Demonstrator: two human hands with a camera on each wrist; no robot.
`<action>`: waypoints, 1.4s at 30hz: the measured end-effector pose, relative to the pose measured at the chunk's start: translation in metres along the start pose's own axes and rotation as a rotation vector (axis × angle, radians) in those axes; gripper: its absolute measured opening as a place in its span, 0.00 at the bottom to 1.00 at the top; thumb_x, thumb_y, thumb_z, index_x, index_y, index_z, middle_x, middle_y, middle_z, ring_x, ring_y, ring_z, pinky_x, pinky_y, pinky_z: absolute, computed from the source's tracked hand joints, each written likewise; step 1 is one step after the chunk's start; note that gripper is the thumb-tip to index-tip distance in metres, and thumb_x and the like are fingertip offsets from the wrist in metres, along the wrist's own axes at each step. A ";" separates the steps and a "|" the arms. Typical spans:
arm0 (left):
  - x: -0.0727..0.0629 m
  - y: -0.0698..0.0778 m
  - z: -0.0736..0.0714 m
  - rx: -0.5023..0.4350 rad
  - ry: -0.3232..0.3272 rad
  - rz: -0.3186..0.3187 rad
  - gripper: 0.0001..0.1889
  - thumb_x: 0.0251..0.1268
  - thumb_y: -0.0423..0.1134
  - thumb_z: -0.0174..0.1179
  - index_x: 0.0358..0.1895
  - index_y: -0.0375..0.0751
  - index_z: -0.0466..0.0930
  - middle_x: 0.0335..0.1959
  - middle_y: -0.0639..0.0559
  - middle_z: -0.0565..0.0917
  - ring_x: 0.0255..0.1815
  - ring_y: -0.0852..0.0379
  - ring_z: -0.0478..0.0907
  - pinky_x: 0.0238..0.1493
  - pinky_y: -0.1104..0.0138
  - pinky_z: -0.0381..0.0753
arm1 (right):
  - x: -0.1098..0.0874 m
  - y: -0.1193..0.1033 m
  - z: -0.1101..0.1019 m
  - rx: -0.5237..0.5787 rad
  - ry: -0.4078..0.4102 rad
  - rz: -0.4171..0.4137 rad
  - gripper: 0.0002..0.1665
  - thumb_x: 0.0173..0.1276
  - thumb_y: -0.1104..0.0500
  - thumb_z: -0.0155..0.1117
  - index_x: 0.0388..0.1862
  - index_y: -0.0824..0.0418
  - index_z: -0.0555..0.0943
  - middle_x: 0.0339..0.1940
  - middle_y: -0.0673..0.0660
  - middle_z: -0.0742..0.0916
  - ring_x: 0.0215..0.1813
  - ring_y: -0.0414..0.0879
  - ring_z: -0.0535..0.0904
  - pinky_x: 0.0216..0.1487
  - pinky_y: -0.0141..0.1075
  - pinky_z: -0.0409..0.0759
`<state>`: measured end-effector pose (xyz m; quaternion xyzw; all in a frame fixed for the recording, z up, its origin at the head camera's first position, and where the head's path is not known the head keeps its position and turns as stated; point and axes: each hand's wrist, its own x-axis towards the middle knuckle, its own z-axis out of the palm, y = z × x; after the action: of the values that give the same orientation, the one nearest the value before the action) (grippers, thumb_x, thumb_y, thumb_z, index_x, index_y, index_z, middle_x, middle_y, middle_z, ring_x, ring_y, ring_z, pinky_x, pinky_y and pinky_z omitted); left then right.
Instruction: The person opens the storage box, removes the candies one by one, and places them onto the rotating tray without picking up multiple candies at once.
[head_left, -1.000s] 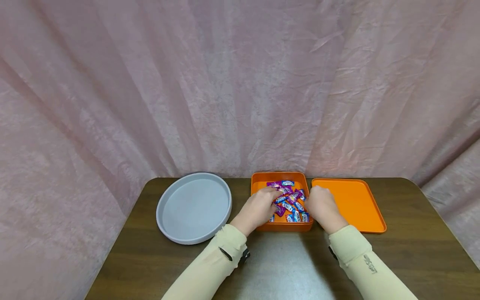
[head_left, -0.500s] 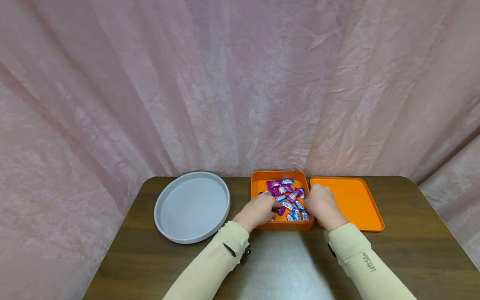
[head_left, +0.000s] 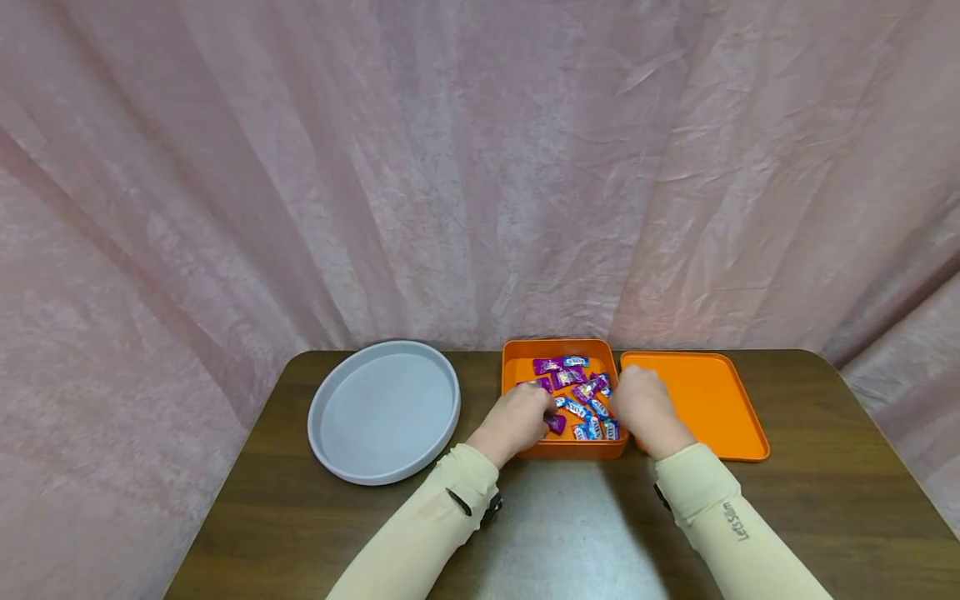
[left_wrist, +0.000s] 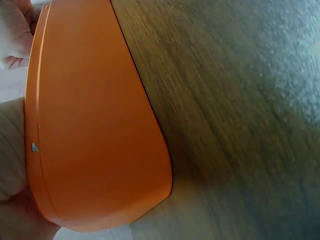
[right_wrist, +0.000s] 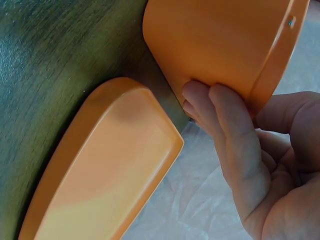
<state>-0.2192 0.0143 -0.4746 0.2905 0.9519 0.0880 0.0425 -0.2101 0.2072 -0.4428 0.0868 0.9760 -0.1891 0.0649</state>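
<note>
An orange box (head_left: 570, 451) stands on the table, with several purple-wrapped candies (head_left: 568, 377) and blue-and-white wrapped candies (head_left: 595, 427) lying loose inside. Over its front left corner reaches my left hand (head_left: 516, 422), fingers bent down at a purple candy (head_left: 556, 423). The fingertips are mostly hidden behind the hand, so I cannot tell whether they pinch a candy. My right hand (head_left: 648, 412) holds the box's right wall. In the right wrist view its fingers (right_wrist: 234, 115) lie flat against the outside of the wall, with the thumb (right_wrist: 285, 111) at the rim.
An orange lid-like tray (head_left: 708, 404) lies flat right of the box, beside the right hand. To the left sits a round grey tray (head_left: 384, 412) with a raised rim. A pink curtain (head_left: 480, 183) hangs behind the wooden table (head_left: 825, 500).
My left fingers have drawn back toward the front left of the box, uncovering purple candies farther back. My right hand stays at the right wall.
</note>
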 end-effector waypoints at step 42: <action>-0.022 -0.036 -0.044 -0.326 0.388 -0.182 0.09 0.54 0.37 0.67 0.39 0.43 0.86 0.35 0.51 0.87 0.34 0.58 0.83 0.39 0.68 0.82 | -0.001 -0.003 0.005 -0.028 0.018 -0.002 0.14 0.55 0.63 0.64 0.35 0.74 0.79 0.27 0.66 0.83 0.25 0.53 0.78 0.30 0.47 0.82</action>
<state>-0.2261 -0.0335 -0.4372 0.1707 0.9377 0.2899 -0.0869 -0.2098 0.2025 -0.4462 0.0865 0.9792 -0.1745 0.0573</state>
